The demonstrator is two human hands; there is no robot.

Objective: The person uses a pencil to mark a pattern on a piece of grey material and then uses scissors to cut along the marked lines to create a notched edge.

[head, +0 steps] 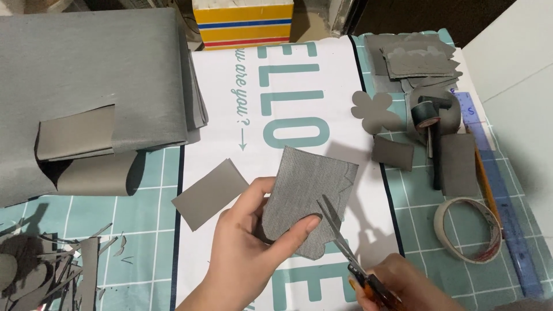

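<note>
Head view: we look down on a cutting mat [507, 242] with a white printed sheet [230, 103] laid over its middle.
Right hand: nearest to us at the bottom edge, our right hand [403, 282] is clenched around the orange handles of the scissors [345, 247], blades parted and pointing up and left.
Left hand: our left hand [247, 247] pinches the grey fabric piece [305, 190], thumb on its front near the lower edge and fingers behind it.
Fabric piece: it sits above the white sheet, just left of the scissor blades, which meet its lower right edge; its right side is cut into a stepped outline.
Scraps: at lower left we see a heap of thin grey offcuts [52, 270] on the mat.
Loose rectangle: a small grey rectangle [208, 193] lies on the sheet just left of our left hand.
Tape ring: a roll of pale tape [468, 230] lies on the mat to the right, beside a blue ruler [501, 196].
Middle right: a small grey square [393, 152], a flower-shaped cutout [374, 112] and a dark tape roll [426, 115] lie close together.
Far left: a large folded grey sheet [92, 69] covers the corner.
Far edge: a stack of grey cut pieces [415, 55] and a yellow striped box [245, 20].
</note>
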